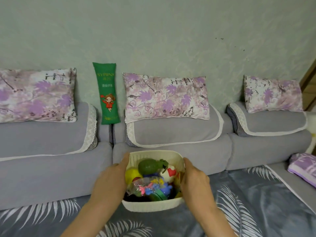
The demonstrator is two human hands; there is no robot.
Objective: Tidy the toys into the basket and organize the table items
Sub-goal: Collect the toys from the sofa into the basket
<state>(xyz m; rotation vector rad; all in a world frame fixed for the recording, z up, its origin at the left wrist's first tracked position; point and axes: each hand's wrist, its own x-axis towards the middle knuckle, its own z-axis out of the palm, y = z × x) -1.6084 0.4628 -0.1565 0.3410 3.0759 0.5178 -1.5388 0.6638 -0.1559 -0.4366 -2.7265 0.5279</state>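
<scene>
A cream plastic basket (pixel 152 205) sits low in the middle of the view, over the sofa seat. It is full of toys: a green grenade-shaped toy (pixel 148 166), a yellow ball (pixel 132 175), a white and red figure (pixel 169 173) and a clear bag of small coloured pieces (pixel 150 187). My left hand (pixel 111 182) grips the basket's left side, thumb up along the rim. My right hand (pixel 195 180) grips its right side the same way.
A grey sofa (pixel 51 168) runs along the wall, its seat covered by a dark leaf-print cloth (pixel 248 194). Three purple floral cushions (pixel 165 98) and a long green pillow (pixel 106 93) lean on the backrest. A folded purple cloth (pixel 302 168) lies at the right.
</scene>
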